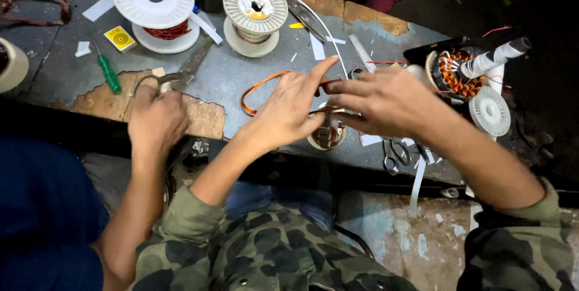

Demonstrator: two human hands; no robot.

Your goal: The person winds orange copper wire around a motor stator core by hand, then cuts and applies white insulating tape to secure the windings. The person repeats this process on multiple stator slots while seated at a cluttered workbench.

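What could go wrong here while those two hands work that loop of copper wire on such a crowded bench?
The left hand and right hand hold the copper wire loop above a small spool; a snag there might kink it. The scissors lie just under the right forearm, so a wrist drop could hit them. A co-worker's hand works close by, and elbows may collide.

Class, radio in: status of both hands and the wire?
Left hand and right hand both gripping copper wire loop. Co-worker's hand close on the left. Scissors beneath.
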